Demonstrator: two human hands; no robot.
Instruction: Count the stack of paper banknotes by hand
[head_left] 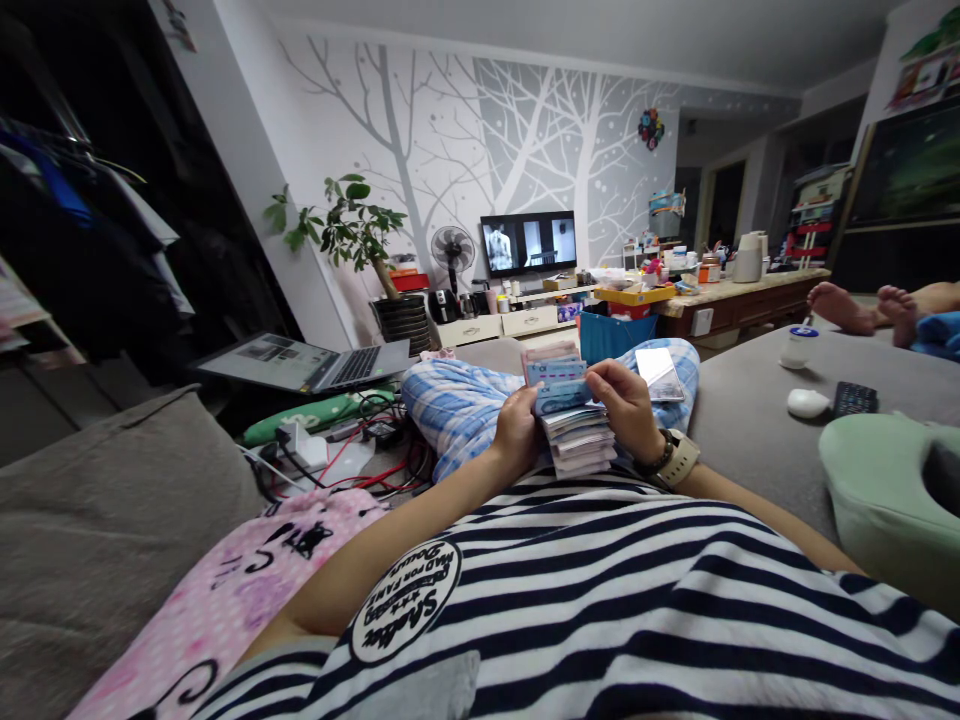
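Note:
My left hand (517,430) is closed round the left side of a thick stack of banknote-like paper slips (581,445), held above my lap. The layers are pink, blue and whitish, and their lower ends fan out toward me. At the top right, my right hand (626,402) pinches the edge of a blue slip (559,374) with thumb and finger. Behind it stands a pinkish slip (551,352). Fine print cannot be read. A phone (660,374) with a bright screen lies on my right knee, beside my right hand.
An open laptop (300,362) sits at the left above tangled cables (375,450). On the grey sofa at right are a white mouse (808,403), a black remote-like pad (856,399), a lidded jar (799,347) and a green neck pillow (885,480). Another person's feet (847,306) rest beyond.

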